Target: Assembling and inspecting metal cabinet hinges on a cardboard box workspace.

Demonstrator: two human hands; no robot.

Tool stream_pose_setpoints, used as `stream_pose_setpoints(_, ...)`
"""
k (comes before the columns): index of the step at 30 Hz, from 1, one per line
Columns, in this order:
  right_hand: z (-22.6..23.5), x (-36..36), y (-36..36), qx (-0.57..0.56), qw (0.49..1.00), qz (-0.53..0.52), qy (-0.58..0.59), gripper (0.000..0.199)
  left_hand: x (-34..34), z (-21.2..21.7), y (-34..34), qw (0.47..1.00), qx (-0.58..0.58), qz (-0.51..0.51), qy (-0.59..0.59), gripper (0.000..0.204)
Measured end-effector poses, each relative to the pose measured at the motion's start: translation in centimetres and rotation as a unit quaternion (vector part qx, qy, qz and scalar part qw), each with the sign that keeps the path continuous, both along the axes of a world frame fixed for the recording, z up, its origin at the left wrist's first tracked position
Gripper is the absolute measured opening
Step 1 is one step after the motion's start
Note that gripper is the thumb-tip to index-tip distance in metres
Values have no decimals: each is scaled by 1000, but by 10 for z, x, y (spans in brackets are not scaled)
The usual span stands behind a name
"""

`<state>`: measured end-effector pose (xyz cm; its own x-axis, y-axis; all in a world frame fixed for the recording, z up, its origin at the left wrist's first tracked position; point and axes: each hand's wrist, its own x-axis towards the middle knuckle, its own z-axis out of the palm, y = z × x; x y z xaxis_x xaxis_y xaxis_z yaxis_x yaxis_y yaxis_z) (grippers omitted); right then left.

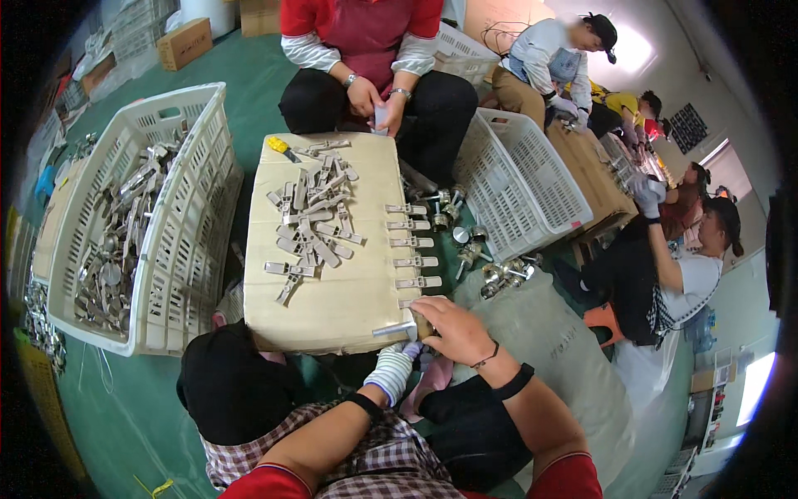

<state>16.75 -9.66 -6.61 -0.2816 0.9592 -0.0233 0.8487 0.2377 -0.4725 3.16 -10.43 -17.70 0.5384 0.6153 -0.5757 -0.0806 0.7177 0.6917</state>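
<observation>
At the near right corner of a cardboard-topped work surface (349, 291), my right hand (457, 333) is bare, with its fingers curled around the end of a metal part with a rod (392, 330). Just below that edge, my left hand (395, 372) wears a striped glove. Its fingers are closed beside the same part, and what they grip is mostly hidden. Several flat grey metal handles (408, 242) lie in a row along the right edge, their ends over it. A loose heap of similar handles (316, 224) covers the middle. A yellow-handled tool (281, 148) lies at the far left.
A white crate (204, 116) full of metal parts stands at left. Another white crate (532, 179) is at right, near loose round metal fittings (503, 276) and a pale sack (549, 358). A co-worker (370, 50) sits opposite, hands together; other people work at right.
</observation>
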Motion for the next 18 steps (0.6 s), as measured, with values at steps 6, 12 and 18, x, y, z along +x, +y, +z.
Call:
stream_pose_setpoints(6, -2, 0, 8, -9, 1000, -1, -23, 60, 5, -30, -4, 997, 75, 3, -6, 28)
stream_pose_setpoints(12, -4, 2, 10, -28, 999, -21, -13, 60, 6, -36, -4, 995, 95, -13, 8, 28)
stream_pose_setpoints(18, -5, 0, 12, -20, 1000, -13, -10, 59, 6, -30, -3, 998, 68, 9, -1, 26)
